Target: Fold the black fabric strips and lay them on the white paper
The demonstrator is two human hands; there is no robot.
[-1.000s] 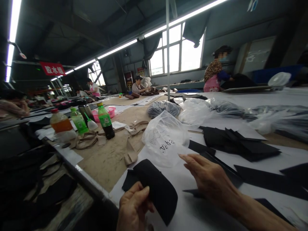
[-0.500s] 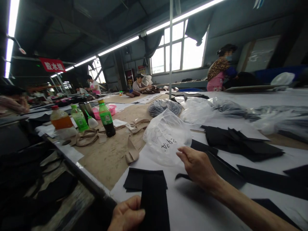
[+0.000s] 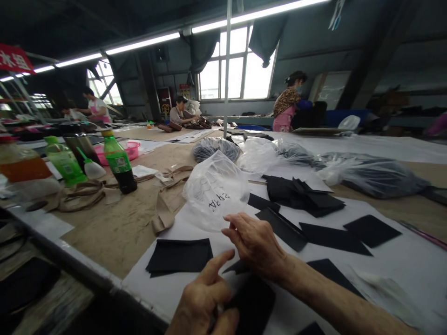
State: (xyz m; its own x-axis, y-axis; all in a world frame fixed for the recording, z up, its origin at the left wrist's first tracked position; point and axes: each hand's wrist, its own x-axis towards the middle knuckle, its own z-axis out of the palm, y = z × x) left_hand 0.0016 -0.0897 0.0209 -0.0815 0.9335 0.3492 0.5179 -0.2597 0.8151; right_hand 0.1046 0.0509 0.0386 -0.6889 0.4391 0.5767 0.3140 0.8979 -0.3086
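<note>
My left hand (image 3: 209, 295) is low in the middle, index finger stretched forward and thumb bent in over a flat black piece (image 3: 254, 302). The other fingers and the grip itself are partly hidden. Just ahead and to the right, my right hand (image 3: 256, 242) has its fingers extended, thumb a little apart. A small black piece (image 3: 237, 266) shows under its palm; whether the hand touches it I cannot tell. Beyond the fingertips stands a clear plastic bag (image 3: 216, 190) with handwritten marks. Left of my hands lies a small stack of black pieces (image 3: 179, 255) on white paper (image 3: 139, 274).
More black pieces (image 3: 303, 195) lie spread on the right. Plastic-wrapped dark bundles (image 3: 377, 172) sit farther back. Bottles, including a green-labelled one (image 3: 120, 160), and a beige strap (image 3: 162, 211) are at left. A metal table edge (image 3: 87, 270) runs along the left. Several people work beyond.
The view has turned to the right. My left hand has moved forward and right, close to my right hand, and the black strip it held upright now lies lower and flatter.
</note>
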